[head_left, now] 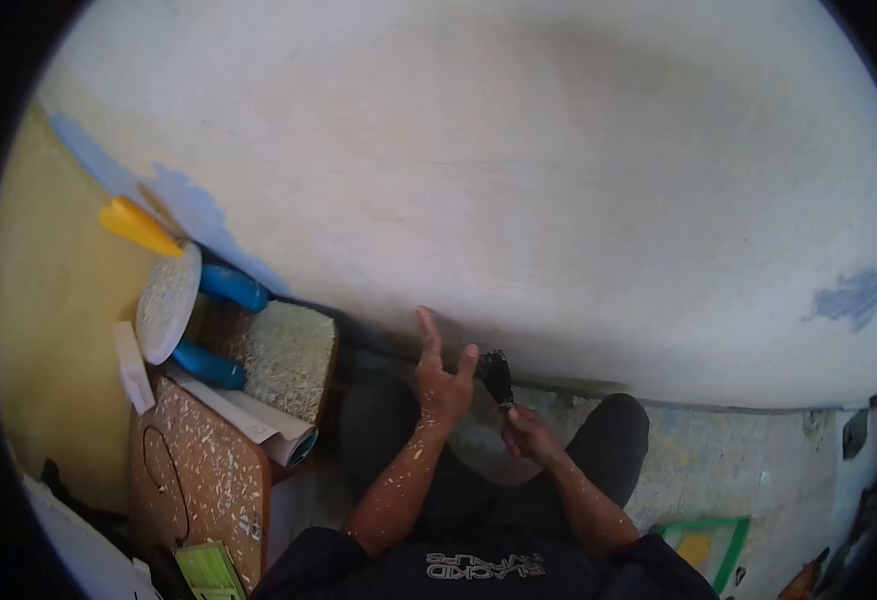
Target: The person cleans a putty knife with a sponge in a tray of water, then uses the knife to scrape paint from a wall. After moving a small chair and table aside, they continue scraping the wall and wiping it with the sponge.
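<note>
My left hand (444,388) is raised in front of the lower wall, fingers and thumb spread, holding nothing. Pale flakes cling to that forearm. Closed around the handle of a dark scraper (497,378), my right hand (529,432) is just right of and below the left. The scraper's wide, fan-shaped blade points up toward the wall (559,220), close beside my left thumb. Pale, scuffed paint covers most of the wall, with blue patches at its left corner and right side.
At left, a small chair (294,360) with blue supports is strewn with flakes. A yellow object (141,226) rests over its backrest. A flake-covered brown board (199,470) and rolled sheet (284,440) are nearby. A green-framed item (739,545) is on the floor (699,460) at right.
</note>
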A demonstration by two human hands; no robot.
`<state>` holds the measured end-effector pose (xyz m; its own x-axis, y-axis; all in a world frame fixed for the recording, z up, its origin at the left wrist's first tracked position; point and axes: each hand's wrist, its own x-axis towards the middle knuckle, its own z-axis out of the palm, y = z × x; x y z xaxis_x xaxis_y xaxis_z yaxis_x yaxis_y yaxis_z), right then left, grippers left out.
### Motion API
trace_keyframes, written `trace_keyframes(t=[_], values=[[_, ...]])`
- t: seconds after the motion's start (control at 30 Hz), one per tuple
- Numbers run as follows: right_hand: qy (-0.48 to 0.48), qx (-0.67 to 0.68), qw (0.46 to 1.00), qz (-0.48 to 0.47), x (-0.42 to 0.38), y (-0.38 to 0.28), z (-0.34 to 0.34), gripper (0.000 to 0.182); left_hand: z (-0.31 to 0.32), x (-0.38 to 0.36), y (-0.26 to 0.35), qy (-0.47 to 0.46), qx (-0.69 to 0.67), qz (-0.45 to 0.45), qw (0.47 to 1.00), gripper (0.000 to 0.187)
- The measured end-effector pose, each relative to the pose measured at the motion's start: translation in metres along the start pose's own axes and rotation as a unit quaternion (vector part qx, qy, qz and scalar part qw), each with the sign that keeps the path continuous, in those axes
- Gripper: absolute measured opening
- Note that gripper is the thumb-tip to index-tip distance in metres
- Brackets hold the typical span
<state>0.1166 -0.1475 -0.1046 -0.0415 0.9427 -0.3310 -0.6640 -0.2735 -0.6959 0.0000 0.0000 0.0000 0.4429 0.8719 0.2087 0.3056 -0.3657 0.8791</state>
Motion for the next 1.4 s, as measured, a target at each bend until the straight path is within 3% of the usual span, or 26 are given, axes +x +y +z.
trace_keyframes(t=[0.07, 0.1, 0.17, 0.2, 0.27, 0.3, 0.37, 0.4, 0.47, 0.5, 0.57, 0.63, 0.7, 0.8, 0.83, 0.9, 0.97, 1.03, 1.13, 1.2, 1.4], values=[[0.06, -0.095, 0.994, 0.003, -0.012, -0.012, 0.011, 0.038, 0.002, -0.002, 0.009, 0.021, -0.082, -0.052, 0.995, 0.097], [0.063, -0.054, 0.996, -0.017, -0.008, -0.003, 0.028, 0.038, -0.006, -0.005, 0.011, -0.012, -0.052, -0.04, 0.998, 0.097], [0.108, -0.146, 0.978, -0.103, -0.037, -0.033, 0.033, 0.036, 0.019, -0.019, 0.017, 0.011, -0.309, -0.183, 0.933, 0.101], [0.15, -0.146, 0.971, -0.114, -0.055, -0.053, 0.031, 0.036, 0.037, -0.028, 0.015, -0.029, -0.325, -0.185, 0.927, 0.101], [0.237, -0.343, 0.871, -0.261, -0.075, -0.078, 0.037, 0.038, 0.054, -0.04, 0.007, -0.293, -0.414, -0.24, 0.827, 0.101], [0.263, -0.34, 0.865, -0.26, -0.081, -0.082, 0.034, 0.038, 0.064, -0.041, 0.02, -0.318, -0.415, -0.243, 0.817, 0.101], [0.259, -0.493, 0.798, -0.233, -0.09, -0.083, 0.027, 0.048, 0.073, -0.046, 0.049, -0.414, -0.431, -0.266, 0.756, 0.084], [0.275, -0.489, 0.797, -0.225, -0.096, -0.085, 0.026, 0.048, 0.08, -0.042, 0.064, -0.428, -0.43, -0.273, 0.747, 0.084], [0.268, -0.54, 0.781, -0.167, -0.108, -0.094, 0.026, 0.048, 0.097, -0.036, 0.083, -0.38, -0.431, -0.369, 0.731, 0.061], [0.28, -0.538, 0.779, -0.159, -0.115, -0.099, 0.022, 0.048, 0.103, -0.041, 0.079, -0.391, -0.431, -0.374, 0.722, 0.061], [0.198, -0.515, 0.805, -0.22, -0.129, -0.105, 0.006, 0.051, 0.116, -0.043, 0.067, -0.409, -0.391, -0.33, 0.755, 0.046], [0.218, -0.463, 0.834, -0.208, -0.149, -0.086, -0.024, 0.053, 0.121, -0.047, 0.06, -0.439, -0.374, -0.328, 0.748, 0.046], [0.345, -0.384, 0.808, -0.285, -0.178, -0.056, -0.071, 0.055, 0.131, -0.05, 0.066, -0.441, -0.375, -0.323, 0.748, 0.046], [0.565, -0.264, 0.766, -0.157, -0.247, 0.016, -0.167, 0.066, 0.145, -0.058, 0.054, -0.47, -0.38, -0.295, 0.74, 0.045], [0.627, -0.21, 0.744, -0.098, -0.272, 0.05, -0.198, 0.07, 0.148, -0.063, 0.053, -0.482, -0.374, -0.303, 0.733, 0.045], [0.759, -0.201, 0.619, 0.01, -0.327, 0.116, -0.259, 0.078, 0.162, -0.063, 0.051, -0.452, -0.396, -0.28, 0.749, 0.044], [0.784, -0.399, 0.445, 0.169, -0.382, 0.159, -0.29, 0.084, 0.175, -0.078, 0.041, -0.442, -0.381, -0.248, 0.774, 0.043], [0.862, -0.309, 0.376, 0.143, -0.436, 0.197, -0.326, 0.087, 0.183, -0.093, 0.023, -0.421, -0.361, -0.217, 0.804, 0.042], [0.881, -0.246, 0.368, 0.165, -0.482, 0.201, -0.327, 0.089, 0.205, -0.114, -0.015, -0.477, -0.226, -0.071, 0.846, 0.031], [0.835, -0.178, 0.497, 0.155, -0.504, 0.239, -0.361, 0.09, 0.216, -0.124, -0.021, -0.498, -0.195, -0.09, 0.84, 0.027], [0.83, -0.068, 0.548, 0.083, -0.458, 0.214, -0.331, 0.088, 0.268, -0.146, -0.047, -0.549, -0.108, -0.105, 0.822, 0.021]])
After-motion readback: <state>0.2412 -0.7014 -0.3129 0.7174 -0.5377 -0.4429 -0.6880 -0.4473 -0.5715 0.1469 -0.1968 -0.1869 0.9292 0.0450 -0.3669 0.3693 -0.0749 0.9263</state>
